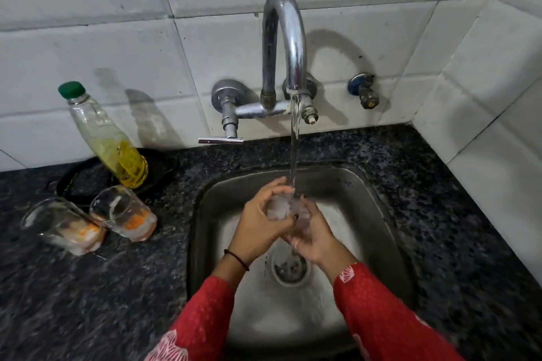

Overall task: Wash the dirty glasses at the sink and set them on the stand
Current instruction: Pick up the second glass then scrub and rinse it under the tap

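Over the steel sink (378, 214), my left hand (261, 226) and my right hand (316, 237) both grip one clear glass (283, 206) under the running stream from the chrome tap (283, 44). My fingers hide most of the glass. Two dirty glasses with orange residue stand on the dark counter at the left: one (124, 212) close to the sink, another (66, 224) further left. No stand is in view.
A bottle of yellow liquid with a green cap (107, 138) leans at the back left on a black ring-shaped item (85, 182). The tap lever (220, 141) juts out over the sink's back rim. Tiled walls close off the back and right.
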Demonstrator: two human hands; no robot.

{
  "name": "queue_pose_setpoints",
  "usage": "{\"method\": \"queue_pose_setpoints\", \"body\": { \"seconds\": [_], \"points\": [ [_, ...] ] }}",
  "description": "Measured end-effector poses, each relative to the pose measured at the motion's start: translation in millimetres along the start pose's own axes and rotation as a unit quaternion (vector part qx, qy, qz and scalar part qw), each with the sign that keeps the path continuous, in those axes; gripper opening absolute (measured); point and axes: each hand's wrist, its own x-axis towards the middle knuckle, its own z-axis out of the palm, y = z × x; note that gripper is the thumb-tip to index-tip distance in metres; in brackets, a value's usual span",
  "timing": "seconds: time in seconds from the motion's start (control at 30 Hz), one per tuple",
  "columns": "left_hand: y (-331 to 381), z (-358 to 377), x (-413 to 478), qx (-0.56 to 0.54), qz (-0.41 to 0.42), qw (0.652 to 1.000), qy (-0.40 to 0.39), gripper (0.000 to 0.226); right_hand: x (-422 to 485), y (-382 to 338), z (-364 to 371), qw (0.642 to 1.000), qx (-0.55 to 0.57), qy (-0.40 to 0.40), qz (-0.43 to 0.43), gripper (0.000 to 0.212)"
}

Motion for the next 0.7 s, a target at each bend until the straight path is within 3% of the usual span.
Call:
{"method": "queue_pose_setpoints", "body": {
  "seconds": [0.07,0.13,0.2,0.27,0.33,0.5,0.57,0.7],
  "points": [
    [-8,-5,-12,0.008,-0.023,0.999,-0.026,0.068,3,-15,5,0.998,-0.062,0.004,-0.017,0.041],
    [-18,-10,-24,-0.039,-0.069,0.995,-0.052,0.082,4,-28,12,0.992,-0.116,-0.001,-0.051,0.021],
    [-27,-11,-33,-0.112,-0.148,0.979,-0.081,0.08,-1,-38,24,0.981,-0.178,-0.04,-0.069,0.01],
    [-36,-9,-34,-0.1,-0.195,0.971,-0.09,0.068,-10,-42,37,0.949,-0.291,-0.073,-0.099,0.032],
    [-46,-5,-29,-0.07,-0.19,0.977,-0.067,0.063,-19,-43,48,0.89,-0.427,-0.086,-0.132,0.057],
    [-54,5,-15,-0.012,-0.143,0.99,0.001,0.072,-28,-40,46,0.729,-0.645,-0.087,-0.209,0.073],
    [-54,12,-13,-0.014,-0.135,0.991,-0.01,0.068,-30,-39,37,0.708,-0.663,-0.06,-0.236,0.072],
    [-52,25,-12,-0.057,-0.166,0.984,-0.01,0.066,-33,-39,27,0.71,-0.65,-0.018,-0.268,0.07]
  ]
}}
